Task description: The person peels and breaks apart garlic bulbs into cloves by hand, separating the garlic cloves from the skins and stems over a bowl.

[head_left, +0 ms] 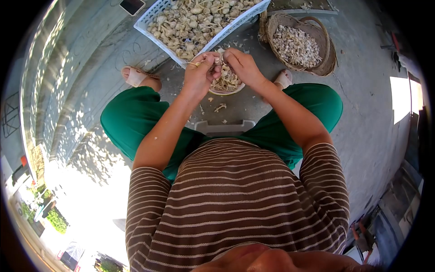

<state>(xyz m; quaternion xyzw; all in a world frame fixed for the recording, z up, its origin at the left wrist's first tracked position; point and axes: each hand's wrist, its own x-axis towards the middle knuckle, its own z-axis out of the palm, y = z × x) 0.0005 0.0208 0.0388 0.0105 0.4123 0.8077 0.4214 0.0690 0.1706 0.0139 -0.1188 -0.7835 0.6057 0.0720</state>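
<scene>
My left hand (202, 72) is closed, fingers curled around a garlic bulb (220, 59) that is mostly hidden. A thin pale strip pokes out past its thumb side; I cannot make out what it is. Meeting it from the other side, my right hand (244, 65) pinches at the same garlic. Both hands are just above a round bowl (226, 93) of dry garlic skins. Beyond them stands a light blue plastic crate (156, 40) heaped with whole garlic bulbs (190, 25). To the right, a woven basket (324, 36) holds loose garlic cloves (297, 46).
A phone (132, 5) lies at the crate's upper left. Bits of skin (220, 107) are scattered on the concrete floor (362, 118). My green-trousered knees are spread on either side, with a grey stool edge (225, 128) between them. Sandalled feet flank the bowl.
</scene>
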